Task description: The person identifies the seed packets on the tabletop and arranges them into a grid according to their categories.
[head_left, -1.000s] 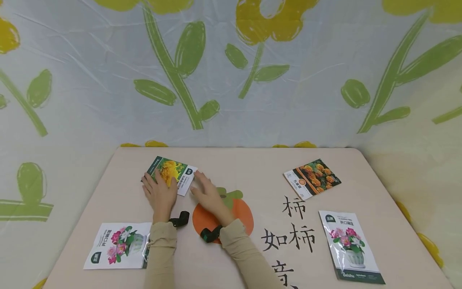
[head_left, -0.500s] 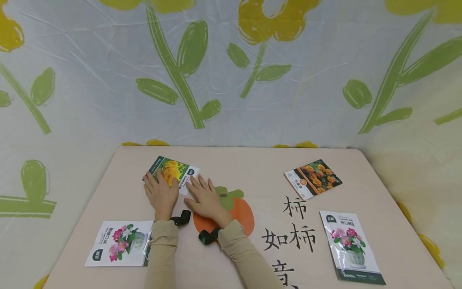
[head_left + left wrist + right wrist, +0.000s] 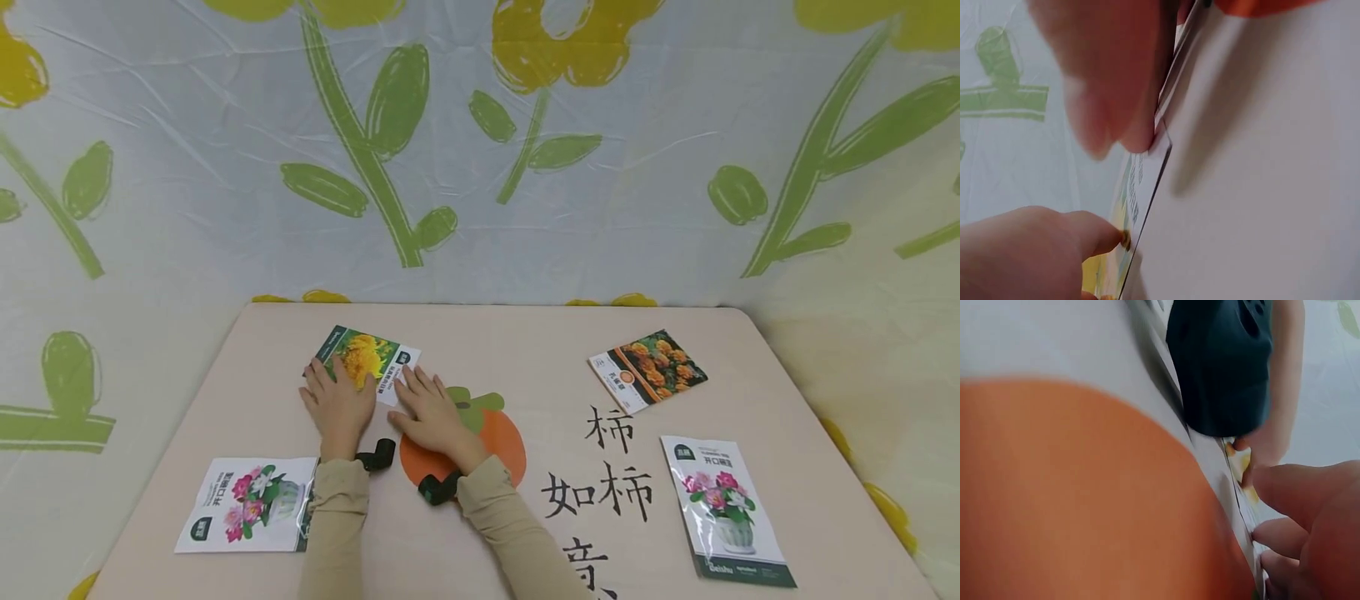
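Note:
A flower seed packet (image 3: 363, 354) with a yellow bloom lies aslant near the back left of the table. My left hand (image 3: 341, 412) rests on its lower left part, fingers spread. The fingers of my right hand (image 3: 435, 417) lie fairly straight over its white right end. In the left wrist view, the left hand's thumb (image 3: 1094, 232) touches the packet's printed face, and the blurred right hand (image 3: 1107, 69) reaches its white end. Fingertips of the right hand (image 3: 1329, 531) meet the packet's edge in the right wrist view. The hands cover part of the print.
An orange-flower packet (image 3: 652, 369) lies at the back right. Two larger pink-flower packets lie in front, one at the left (image 3: 243, 504) and one at the right (image 3: 727, 508). The table mat (image 3: 525, 350) carries a printed persimmon (image 3: 502, 442) and black characters (image 3: 630, 492).
My right hand has come down from beside the packet's right end onto it, its fingers spreading. The yellow-flower packet and left hand have shifted slightly right.

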